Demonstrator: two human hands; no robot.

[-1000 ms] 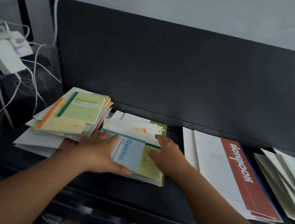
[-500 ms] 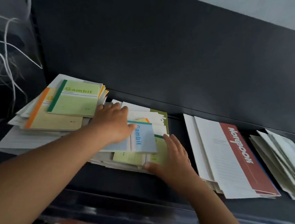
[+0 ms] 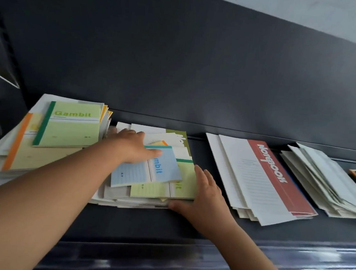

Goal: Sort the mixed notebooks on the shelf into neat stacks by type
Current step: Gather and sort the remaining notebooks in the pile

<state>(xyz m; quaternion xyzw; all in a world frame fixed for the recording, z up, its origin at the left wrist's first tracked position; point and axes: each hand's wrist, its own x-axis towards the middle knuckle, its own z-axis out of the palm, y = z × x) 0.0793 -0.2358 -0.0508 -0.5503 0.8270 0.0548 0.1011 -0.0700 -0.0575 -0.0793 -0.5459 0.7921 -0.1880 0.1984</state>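
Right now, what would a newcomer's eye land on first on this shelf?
Two bare hands meet at the middle pile: the left hand rests on a blue notebook lying askew on top, and the right hand lies against the pile's right edge. On the left pile sits a green notebook. To the right lies a big red notebook.

Pale blue ruled notebook (image 3: pixel 146 170), green Gambit notebook (image 3: pixel 69 125), red-banded notebook (image 3: pixel 276 174), dark shelf (image 3: pixel 144 223).

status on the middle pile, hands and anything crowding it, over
Left hand flat on blue Gambit notebook atop middle pile. Right hand flat against its right front corner. Left pile close beside, red Notebook pile apart.
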